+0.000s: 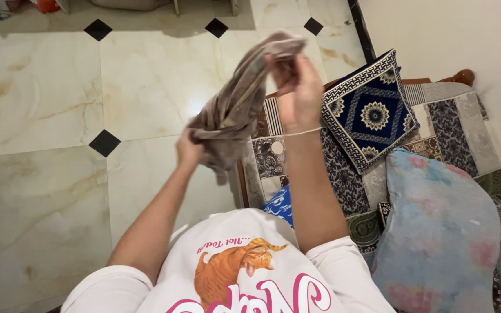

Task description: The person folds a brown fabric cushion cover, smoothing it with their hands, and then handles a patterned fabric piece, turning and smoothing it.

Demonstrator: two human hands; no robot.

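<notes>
A grey-brown cloth [236, 101] hangs stretched between both my hands, above the floor and the edge of a seat. My right hand [297, 87] is raised and pinches the cloth's upper end. My left hand [189, 148] is lower and grips the bunched lower end. A thin band circles my right wrist. I wear a white shirt with an orange cat print [233, 269].
A patchwork-covered seat [459, 124] stands at the right with a dark blue patterned cushion [369, 110] and a pale floral pillow [439, 232]. A blue cloth [279, 206] peeks out by my chest. Cream marble floor [47, 116] with black diamond tiles spreads left. A white wall rises at the far right.
</notes>
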